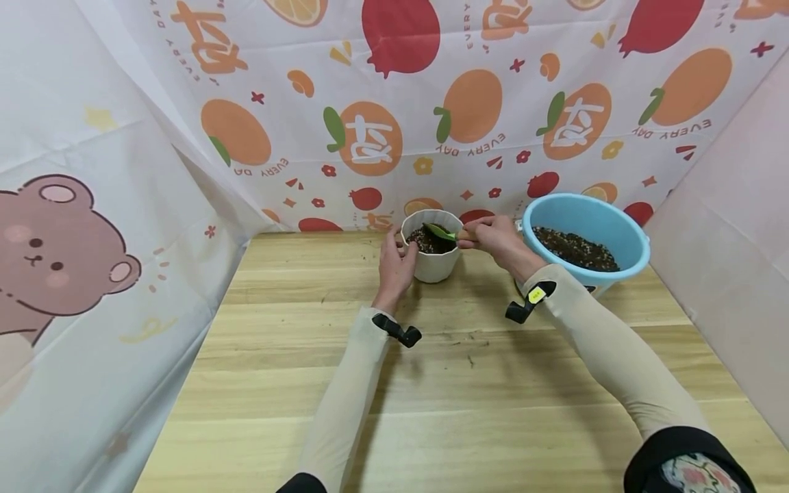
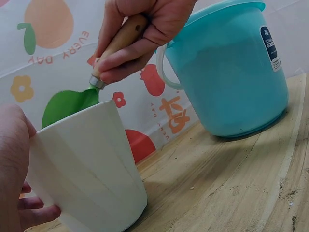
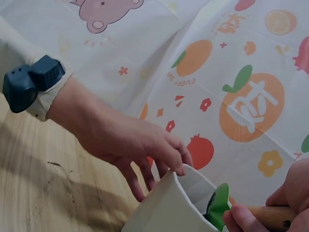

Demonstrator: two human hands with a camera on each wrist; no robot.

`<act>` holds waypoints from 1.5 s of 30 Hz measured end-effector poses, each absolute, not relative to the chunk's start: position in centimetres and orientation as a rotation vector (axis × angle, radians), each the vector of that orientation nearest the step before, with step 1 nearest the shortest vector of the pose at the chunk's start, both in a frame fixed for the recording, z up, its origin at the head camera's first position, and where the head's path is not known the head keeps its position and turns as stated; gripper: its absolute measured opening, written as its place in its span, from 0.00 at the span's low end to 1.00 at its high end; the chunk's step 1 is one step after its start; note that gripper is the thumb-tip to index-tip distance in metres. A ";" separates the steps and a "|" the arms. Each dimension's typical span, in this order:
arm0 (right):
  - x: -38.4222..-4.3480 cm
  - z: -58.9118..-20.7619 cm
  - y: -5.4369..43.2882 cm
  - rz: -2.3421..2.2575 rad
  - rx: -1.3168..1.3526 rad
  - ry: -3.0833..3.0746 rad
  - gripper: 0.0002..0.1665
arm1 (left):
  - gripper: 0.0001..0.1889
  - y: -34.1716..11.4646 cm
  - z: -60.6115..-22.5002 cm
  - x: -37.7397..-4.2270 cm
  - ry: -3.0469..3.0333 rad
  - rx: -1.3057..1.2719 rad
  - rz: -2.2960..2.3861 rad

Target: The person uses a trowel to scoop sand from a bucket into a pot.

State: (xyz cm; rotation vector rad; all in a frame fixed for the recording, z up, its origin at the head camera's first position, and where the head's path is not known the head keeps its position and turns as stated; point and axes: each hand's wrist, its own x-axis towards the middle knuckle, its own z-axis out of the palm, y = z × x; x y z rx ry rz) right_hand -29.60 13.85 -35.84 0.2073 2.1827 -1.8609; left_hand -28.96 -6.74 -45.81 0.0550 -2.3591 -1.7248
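Note:
A white flower pot stands on the wooden table, with dark soil inside. My left hand grips its left side, fingers around the outer wall and one digit at the rim. From the other side, my right hand holds a small garden trowel by its wooden handle. The trowel's green blade dips inside the pot's rim, tilted down; its tip is hidden by the wall in the left wrist view. In the right wrist view, the blade shows near the rim with a little soil on it.
A light blue bucket with a handle, partly filled with soil, stands right of the pot. Soil crumbs lie scattered on the table. A fruit-printed cloth hangs behind, and a bear-printed cloth at the left.

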 end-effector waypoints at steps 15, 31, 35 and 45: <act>-29.8 -35.0 14.4 -1.982 0.241 2.029 0.24 | 0.29 -6.8 -45.7 -28.8 -2.378 0.057 -1.723; -29.4 -34.3 14.9 -1.770 0.070 2.342 0.21 | 0.31 -7.0 -45.7 -28.8 -2.379 0.051 -1.739; -29.0 -33.6 15.1 -1.697 0.047 2.436 0.18 | 0.31 -7.0 -45.6 -28.9 -2.371 0.049 -1.743; -28.3 -32.8 16.2 -1.510 -0.023 2.603 0.16 | 0.29 -6.8 -45.6 -28.8 -2.363 0.062 -1.738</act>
